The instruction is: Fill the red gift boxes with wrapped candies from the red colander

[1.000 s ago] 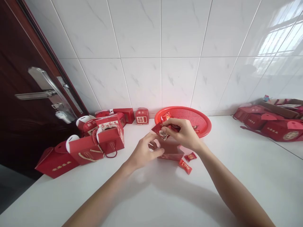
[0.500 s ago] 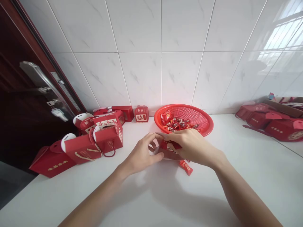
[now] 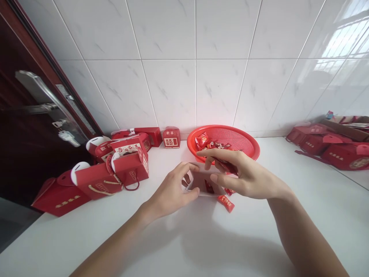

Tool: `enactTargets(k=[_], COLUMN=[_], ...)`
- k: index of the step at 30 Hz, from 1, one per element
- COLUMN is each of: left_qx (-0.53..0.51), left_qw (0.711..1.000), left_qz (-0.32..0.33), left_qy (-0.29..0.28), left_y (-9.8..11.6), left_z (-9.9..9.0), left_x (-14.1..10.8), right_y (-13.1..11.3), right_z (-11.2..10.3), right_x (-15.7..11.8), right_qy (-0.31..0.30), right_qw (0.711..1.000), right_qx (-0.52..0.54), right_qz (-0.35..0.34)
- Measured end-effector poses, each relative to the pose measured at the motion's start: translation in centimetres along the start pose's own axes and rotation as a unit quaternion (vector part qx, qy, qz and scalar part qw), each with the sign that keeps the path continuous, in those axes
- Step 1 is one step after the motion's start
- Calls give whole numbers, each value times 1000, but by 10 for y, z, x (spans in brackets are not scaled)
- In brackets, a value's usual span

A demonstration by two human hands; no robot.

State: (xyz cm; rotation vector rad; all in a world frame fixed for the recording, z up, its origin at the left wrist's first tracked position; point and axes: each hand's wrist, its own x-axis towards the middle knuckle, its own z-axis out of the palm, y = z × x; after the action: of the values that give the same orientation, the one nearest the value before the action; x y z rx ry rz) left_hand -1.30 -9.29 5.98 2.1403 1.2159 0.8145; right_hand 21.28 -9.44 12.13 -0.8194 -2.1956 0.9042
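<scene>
My left hand [image 3: 175, 186] is closed on the left rim of a small open box [image 3: 198, 180], whose pale inside faces me. A dark red wrapped candy [image 3: 209, 187] lies inside it. Just over the box's right side, my right hand [image 3: 245, 173] has its index finger stretched out, while a dark red wrapped candy [image 3: 230, 167] sits in the curl of its other fingers. Whether more than one is held I cannot tell. On the table by the box's right corner rests a bright red candy [image 3: 226, 204], with another wrapper [image 3: 230, 191] partly hidden behind it.
Behind my hands stands a red mesh basket [image 3: 253, 144] holding several wrapped candies. Red gift boxes [image 3: 99, 179] crowd the left, near a door handle [image 3: 54, 98]. A small red box [image 3: 172, 138] stands by the tiled wall. More red boxes [image 3: 343, 154] lie at the right.
My right hand has drawn back to the right from the box's mouth, with red wrapped candy still in its fingers. The box's inside now shows. My left hand keeps its hold.
</scene>
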Motion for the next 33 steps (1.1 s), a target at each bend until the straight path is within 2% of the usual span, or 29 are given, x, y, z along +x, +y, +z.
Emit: enactTargets(k=[4,7,12,17,23,27,31,33], left_qx=[12,13,-25,-44,-18,-8,-35,-64], left_qw=[1000,1000,996,998,996,994,998,997], left_qz=[1,2,-69,-14,53,83,50,39], left_qy=[0,9,51,-40,-71,-67,-25,-33], left_y=[6,5,-4,8,28,31,26,21], left_z=[-4,-11,-18,-10,-7,-6,-6,-7], left_x=[-4,-3,5,-1,-14,-20,-13,-9], right_y=[0,-1,-2,0,1,-2,-7,-9], right_z=[-4,-3,-1,-3,-5,-8,-11,-11], right_x=[0,0,0,-1,-5,-8,-12,-13], right_qy=[-43,-44,-23,-9,-38,-81,-119,-127], right_qw=[990,986,992,993,994,990,986,985], right_qx=[129,159,125,120,93,82,81,84], right_qz=[24,23,13,-3,-41,-76,-82,-83])
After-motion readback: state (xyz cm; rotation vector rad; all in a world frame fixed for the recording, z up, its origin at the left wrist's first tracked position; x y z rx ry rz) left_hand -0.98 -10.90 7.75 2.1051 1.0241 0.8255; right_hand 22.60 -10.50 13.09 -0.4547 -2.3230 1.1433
